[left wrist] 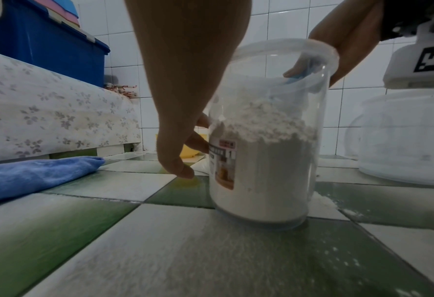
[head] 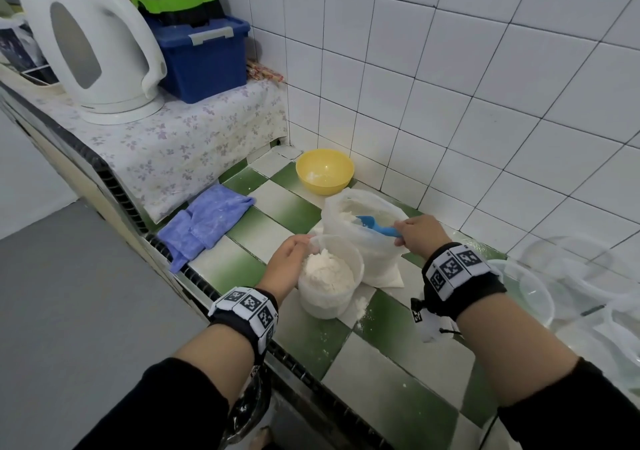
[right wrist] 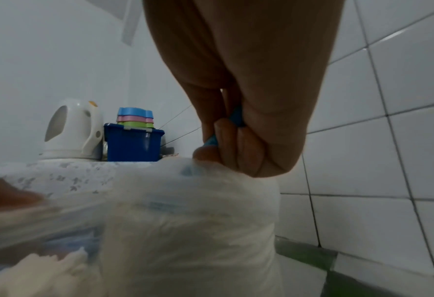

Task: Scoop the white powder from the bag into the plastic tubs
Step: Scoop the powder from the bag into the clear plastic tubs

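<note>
A clear plastic tub (head: pixel 329 278) stands on the green-and-white tiled counter (head: pixel 391 373), heaped with white powder (head: pixel 327 271). My left hand (head: pixel 292 257) holds the tub's left side near the rim; in the left wrist view its fingers (left wrist: pixel 198 140) curl behind the tub (left wrist: pixel 261 164) and the thumb hangs down beside it. Behind the tub sits the open plastic bag (head: pixel 367 241) of powder. My right hand (head: pixel 420 235) grips the handle of a blue scoop (head: pixel 375 226), whose bowl is inside the bag's mouth. In the right wrist view that hand (right wrist: pixel 249 130) is closed round the handle (right wrist: pixel 236 118) above the bag (right wrist: pixel 198 221).
Empty clear tubs (head: pixel 530 290) stand at the right. A yellow bowl (head: pixel 325 171) sits in the back corner and a blue cloth (head: pixel 204 222) lies to the left. A raised ledge (head: pixel 194 144) carries a kettle (head: pixel 90 41) and a blue box (head: pixel 204 58). Spilled powder (head: pixel 360 306) lies by the tub.
</note>
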`<action>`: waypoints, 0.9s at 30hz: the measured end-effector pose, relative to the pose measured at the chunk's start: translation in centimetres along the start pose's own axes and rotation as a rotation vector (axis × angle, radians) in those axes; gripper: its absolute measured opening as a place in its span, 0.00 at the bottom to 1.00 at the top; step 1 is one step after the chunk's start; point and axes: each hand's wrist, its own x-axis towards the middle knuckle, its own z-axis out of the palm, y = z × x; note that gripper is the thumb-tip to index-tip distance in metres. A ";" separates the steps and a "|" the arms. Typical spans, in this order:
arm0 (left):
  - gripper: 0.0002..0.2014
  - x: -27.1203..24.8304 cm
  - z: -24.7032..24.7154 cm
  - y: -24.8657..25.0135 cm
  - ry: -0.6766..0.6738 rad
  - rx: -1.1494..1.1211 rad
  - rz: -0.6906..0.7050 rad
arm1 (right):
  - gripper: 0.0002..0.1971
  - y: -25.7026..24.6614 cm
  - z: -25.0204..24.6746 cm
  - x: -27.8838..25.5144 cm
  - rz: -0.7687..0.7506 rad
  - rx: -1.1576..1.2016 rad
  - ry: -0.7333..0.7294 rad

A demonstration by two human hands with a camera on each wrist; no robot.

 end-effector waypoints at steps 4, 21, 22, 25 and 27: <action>0.07 -0.9 0.0 0.0 0.043 -0.036 0.032 | 0.17 0.8 -0.2 -0.3 0.056 0.180 0.021; 0.16 -2.4 -0.7 0.1 -0.019 -0.064 0.020 | 0.15 0.7 -3.6 -6.7 -0.143 0.317 -0.057; 0.17 -2.5 -0.7 0.2 -0.015 -0.064 0.018 | 0.16 0.5 -3.2 -7.2 -0.168 0.219 -0.047; 0.17 -2.4 -0.7 0.3 -0.020 -0.063 0.003 | 0.13 -0.5 -1.6 -8.5 -0.276 -0.036 -0.017; 0.17 -2.5 -0.8 0.5 -0.024 -0.066 -0.002 | 0.13 -0.9 -0.5 -9.3 -0.385 -0.222 0.020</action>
